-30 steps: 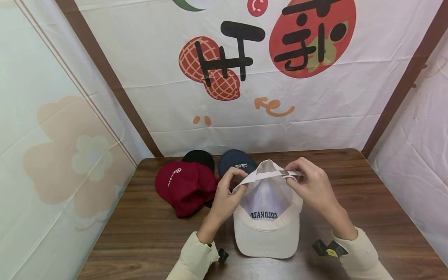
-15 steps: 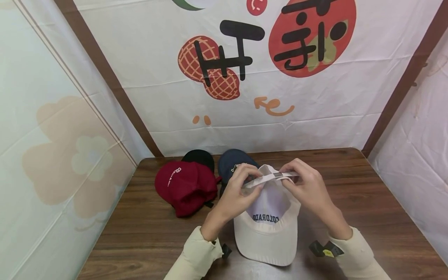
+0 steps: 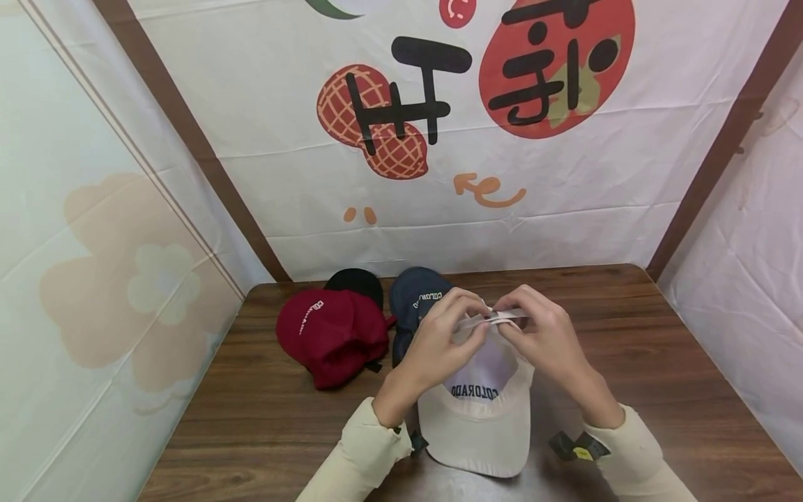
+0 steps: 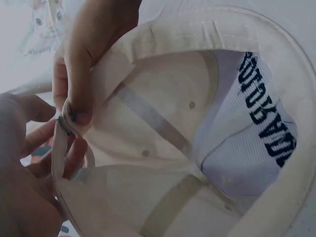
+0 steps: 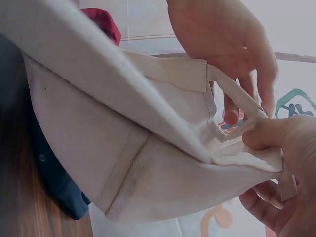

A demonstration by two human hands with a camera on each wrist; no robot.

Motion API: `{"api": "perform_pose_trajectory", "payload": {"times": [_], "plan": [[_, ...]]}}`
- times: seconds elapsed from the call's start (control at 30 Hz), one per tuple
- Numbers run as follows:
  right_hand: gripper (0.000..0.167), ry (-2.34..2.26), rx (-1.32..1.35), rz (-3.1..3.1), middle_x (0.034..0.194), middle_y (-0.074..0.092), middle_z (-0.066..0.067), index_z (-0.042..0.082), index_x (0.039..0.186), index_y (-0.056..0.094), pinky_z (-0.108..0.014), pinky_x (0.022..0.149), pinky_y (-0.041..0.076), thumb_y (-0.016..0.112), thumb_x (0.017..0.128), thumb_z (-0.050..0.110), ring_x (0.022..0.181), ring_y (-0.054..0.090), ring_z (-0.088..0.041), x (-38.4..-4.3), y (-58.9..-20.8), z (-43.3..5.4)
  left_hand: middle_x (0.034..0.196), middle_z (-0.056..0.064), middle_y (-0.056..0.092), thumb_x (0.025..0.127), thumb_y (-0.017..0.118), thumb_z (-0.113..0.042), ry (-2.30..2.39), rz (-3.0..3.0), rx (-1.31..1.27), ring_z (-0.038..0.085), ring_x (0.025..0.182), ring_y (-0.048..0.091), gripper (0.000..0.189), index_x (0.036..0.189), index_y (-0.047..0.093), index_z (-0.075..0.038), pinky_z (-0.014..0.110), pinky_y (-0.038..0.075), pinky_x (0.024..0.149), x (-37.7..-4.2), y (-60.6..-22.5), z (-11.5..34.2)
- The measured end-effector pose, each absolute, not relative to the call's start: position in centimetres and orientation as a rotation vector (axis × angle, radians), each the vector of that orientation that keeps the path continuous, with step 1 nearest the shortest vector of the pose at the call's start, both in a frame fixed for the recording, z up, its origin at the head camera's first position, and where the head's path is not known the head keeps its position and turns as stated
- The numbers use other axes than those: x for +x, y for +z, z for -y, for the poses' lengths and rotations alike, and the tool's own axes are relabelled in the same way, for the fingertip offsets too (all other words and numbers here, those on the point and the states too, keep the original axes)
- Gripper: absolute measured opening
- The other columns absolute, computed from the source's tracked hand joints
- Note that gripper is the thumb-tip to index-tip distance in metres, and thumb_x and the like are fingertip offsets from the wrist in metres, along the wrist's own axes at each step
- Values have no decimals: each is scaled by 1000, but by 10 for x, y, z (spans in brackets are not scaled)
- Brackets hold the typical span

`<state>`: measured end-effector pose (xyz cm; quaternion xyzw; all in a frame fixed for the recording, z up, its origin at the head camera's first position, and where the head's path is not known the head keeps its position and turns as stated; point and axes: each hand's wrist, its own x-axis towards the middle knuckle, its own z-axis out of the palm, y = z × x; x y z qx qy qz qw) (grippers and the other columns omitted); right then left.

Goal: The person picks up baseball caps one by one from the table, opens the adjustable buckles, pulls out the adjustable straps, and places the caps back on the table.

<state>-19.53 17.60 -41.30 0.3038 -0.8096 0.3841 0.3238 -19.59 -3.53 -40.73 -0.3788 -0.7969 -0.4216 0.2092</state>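
Note:
A white baseball cap faces inside-up toward me in the head view, its brim low and the COLORADO lettering showing reversed inside. My left hand has its thumb and fingers on the back strap, beside the small buckle. Opposite it, my right hand pinches the strap and the band edge between thumb and fingers. In the right wrist view a loose strap end sticks out by the right fingers. Both hands' fingertips nearly meet at the buckle.
A dark red cap with a black brim lies at the left on the wooden table. Behind the left hand sits a navy cap, partly covered. A printed white cloth hangs behind the table.
My left hand has moved right along the strap toward the right hand, which stays nearly in place. The gap between the hands has narrowed, and the cap's brim has tilted and dropped slightly.

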Motion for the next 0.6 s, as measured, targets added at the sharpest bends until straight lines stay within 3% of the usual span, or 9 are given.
{"api": "perform_pose_trajectory", "payload": {"times": [0.6], "plan": [[35, 1050, 803, 2070, 96, 73, -2, 6, 103, 73, -18, 63, 51, 83, 77, -14, 72, 60, -7, -192, -413, -165, 102, -1, 65, 96, 81, -20, -1091, 2227, -920, 12, 92, 65, 15, 100, 69, -13, 25, 56, 79, -195, -404, 27]]}}
